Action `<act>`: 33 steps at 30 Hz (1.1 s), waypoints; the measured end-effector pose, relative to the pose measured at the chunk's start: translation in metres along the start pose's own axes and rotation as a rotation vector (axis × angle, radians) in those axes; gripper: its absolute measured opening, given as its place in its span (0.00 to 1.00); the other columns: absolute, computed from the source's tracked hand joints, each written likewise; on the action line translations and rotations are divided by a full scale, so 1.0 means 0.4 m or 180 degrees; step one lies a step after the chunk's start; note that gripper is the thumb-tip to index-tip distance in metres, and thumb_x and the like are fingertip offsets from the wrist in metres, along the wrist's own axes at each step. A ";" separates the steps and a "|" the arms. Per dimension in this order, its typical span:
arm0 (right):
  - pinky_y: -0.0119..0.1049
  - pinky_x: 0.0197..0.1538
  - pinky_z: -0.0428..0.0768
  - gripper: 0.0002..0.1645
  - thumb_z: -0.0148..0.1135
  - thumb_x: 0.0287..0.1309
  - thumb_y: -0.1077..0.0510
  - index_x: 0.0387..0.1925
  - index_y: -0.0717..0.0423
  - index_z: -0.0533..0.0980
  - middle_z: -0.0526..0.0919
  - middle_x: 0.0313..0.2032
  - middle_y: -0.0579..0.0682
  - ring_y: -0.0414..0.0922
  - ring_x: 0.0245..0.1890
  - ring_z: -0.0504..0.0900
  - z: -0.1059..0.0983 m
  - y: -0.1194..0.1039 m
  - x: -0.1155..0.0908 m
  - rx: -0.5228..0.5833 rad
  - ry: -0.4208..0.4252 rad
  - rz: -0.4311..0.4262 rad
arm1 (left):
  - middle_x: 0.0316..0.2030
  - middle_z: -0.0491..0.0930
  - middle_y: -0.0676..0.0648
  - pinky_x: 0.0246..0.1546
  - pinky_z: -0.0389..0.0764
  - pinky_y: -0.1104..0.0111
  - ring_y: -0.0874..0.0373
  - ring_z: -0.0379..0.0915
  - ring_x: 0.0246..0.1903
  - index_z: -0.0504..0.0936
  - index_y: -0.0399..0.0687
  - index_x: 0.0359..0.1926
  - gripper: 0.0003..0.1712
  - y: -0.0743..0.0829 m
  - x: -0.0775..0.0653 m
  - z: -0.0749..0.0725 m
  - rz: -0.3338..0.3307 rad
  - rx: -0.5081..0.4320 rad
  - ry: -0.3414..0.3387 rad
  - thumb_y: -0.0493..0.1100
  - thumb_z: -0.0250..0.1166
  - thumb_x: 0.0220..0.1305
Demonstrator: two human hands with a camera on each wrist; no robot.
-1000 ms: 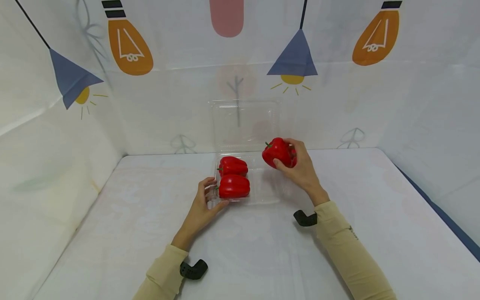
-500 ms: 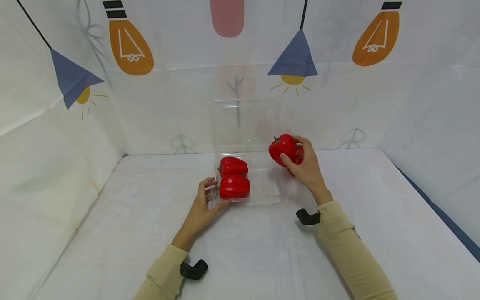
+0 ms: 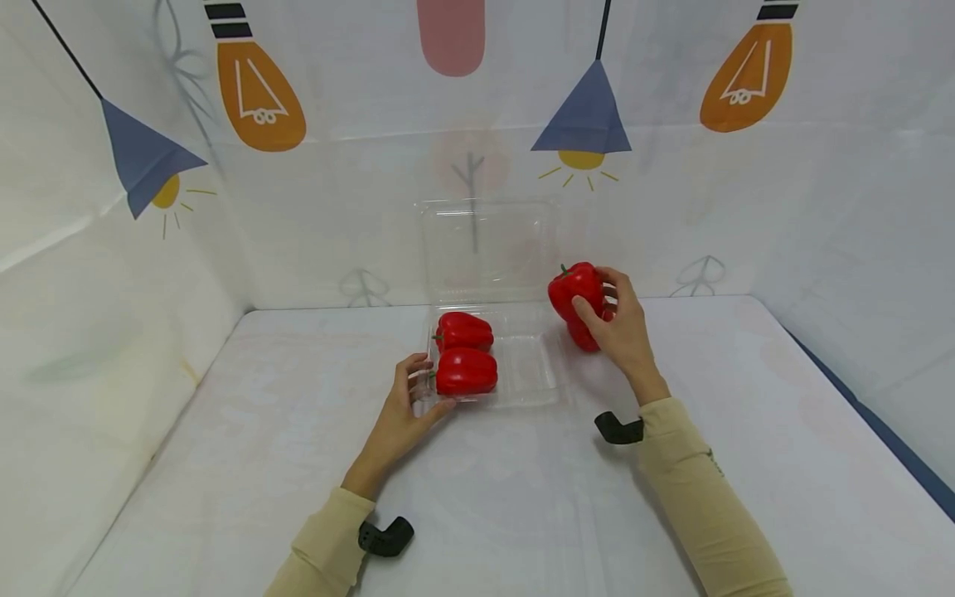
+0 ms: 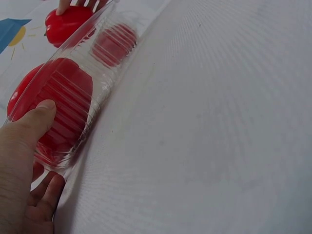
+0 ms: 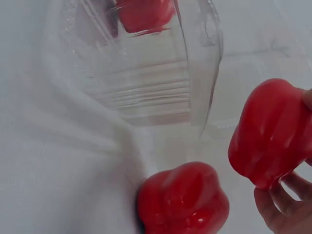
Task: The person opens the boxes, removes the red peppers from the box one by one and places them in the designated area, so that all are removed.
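A clear plastic clamshell container (image 3: 525,373) stands on the table with its lid (image 3: 488,249) raised at the back. Two red bell peppers, one at the back (image 3: 464,331) and one at the front (image 3: 466,371), lie side by side in its left half. My left hand (image 3: 399,419) grips the front left corner, its thumb pressed on the ribbed front wall in the left wrist view. Up beyond the container's right side, my right hand (image 3: 625,332) holds a red bell pepper (image 5: 273,131), green stem upward. Below it another red bell pepper (image 5: 183,200) rests on the table, partly hidden in the head view.
White cloth covers the table (image 3: 477,506). A printed fabric wall (image 3: 336,215) rises behind, close to the raised lid. Black curved mounts stick out from the left wrist (image 3: 385,537) and the right wrist (image 3: 619,429).
My right hand has moved right and slightly away with its bell pepper, uncovering more of the pepper on the table. The left hand and the container have stayed in place.
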State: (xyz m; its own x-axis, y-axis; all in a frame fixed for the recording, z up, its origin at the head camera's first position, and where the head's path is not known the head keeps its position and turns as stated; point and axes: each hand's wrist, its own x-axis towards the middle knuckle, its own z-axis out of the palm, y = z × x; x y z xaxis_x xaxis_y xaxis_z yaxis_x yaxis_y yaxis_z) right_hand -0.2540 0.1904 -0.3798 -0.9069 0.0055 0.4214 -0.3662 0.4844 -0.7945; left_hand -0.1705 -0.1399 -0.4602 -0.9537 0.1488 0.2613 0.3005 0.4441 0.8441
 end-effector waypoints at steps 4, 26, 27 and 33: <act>0.52 0.59 0.74 0.37 0.59 0.60 0.45 0.67 0.48 0.58 0.67 0.64 0.51 0.51 0.60 0.68 -0.007 0.005 0.004 -0.0028 0.0008 0.0093 | 0.62 0.65 0.49 0.59 0.75 0.57 0.49 0.67 0.61 0.51 0.57 0.68 0.47 0.002 0.000 0.000 -0.0042 0.0005 0.0000 0.52 0.71 0.54; 0.52 0.62 0.72 0.36 0.53 0.63 0.41 0.67 0.49 0.58 0.67 0.64 0.54 0.54 0.58 0.69 -0.044 0.031 0.011 0.0002 0.0106 0.0419 | 0.62 0.65 0.47 0.58 0.75 0.54 0.47 0.67 0.61 0.51 0.54 0.68 0.47 0.001 0.002 -0.002 -0.0020 0.0017 -0.0001 0.51 0.70 0.55; 0.52 0.62 0.72 0.36 0.53 0.63 0.41 0.67 0.49 0.58 0.67 0.64 0.55 0.54 0.58 0.69 -0.046 0.032 0.011 -0.0001 0.0112 0.0430 | 0.62 0.65 0.47 0.58 0.75 0.54 0.47 0.67 0.61 0.51 0.54 0.68 0.47 0.001 0.002 -0.002 -0.0025 0.0018 0.0000 0.51 0.70 0.55; 0.53 0.61 0.71 0.36 0.52 0.64 0.40 0.67 0.51 0.58 0.67 0.64 0.57 0.56 0.58 0.70 -0.052 0.037 0.009 -0.0034 0.0157 0.0463 | 0.62 0.65 0.48 0.58 0.75 0.54 0.48 0.68 0.61 0.51 0.55 0.68 0.47 -0.002 0.002 -0.001 -0.0023 0.0044 0.0006 0.51 0.70 0.55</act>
State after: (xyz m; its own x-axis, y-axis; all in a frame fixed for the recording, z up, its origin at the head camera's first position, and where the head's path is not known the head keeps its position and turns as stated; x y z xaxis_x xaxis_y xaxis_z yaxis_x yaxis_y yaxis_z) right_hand -0.2586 0.2157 -0.3810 -0.9388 0.1193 0.3232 -0.2291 0.4846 -0.8442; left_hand -0.1714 -0.1404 -0.4606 -0.9559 0.1438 0.2560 0.2936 0.4574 0.8394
